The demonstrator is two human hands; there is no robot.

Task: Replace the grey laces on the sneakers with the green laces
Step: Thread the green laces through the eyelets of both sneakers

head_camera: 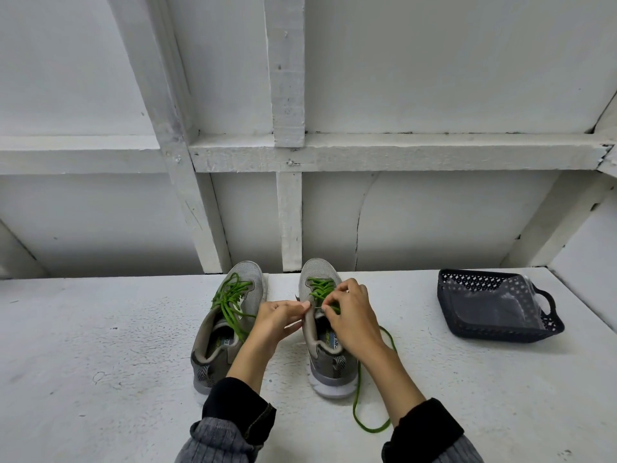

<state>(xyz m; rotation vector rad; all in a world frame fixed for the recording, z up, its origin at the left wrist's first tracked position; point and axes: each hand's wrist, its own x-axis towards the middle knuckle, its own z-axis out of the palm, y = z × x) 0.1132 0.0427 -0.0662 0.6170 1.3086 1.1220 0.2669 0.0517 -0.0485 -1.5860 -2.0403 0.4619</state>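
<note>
Two grey sneakers stand side by side on the white table, toes pointing away from me. The left sneaker (230, 315) carries a green lace (230, 295) tied loosely over its tongue. The right sneaker (320, 329) has a green lace (320, 287) threaded through its lower eyelets. My left hand (277, 324) pinches the upper edge of that shoe near the top eyelets. My right hand (350, 315) pinches the green lace just above the tongue. A long loose end of the lace (364, 412) trails down the table beside the heel. No grey laces are visible.
A dark perforated plastic basket (547, 324) with a clear plastic bag inside sits at the right of the table (100, 362). A white wall with wooden framing (287, 155) rises directly behind the shoes.
</note>
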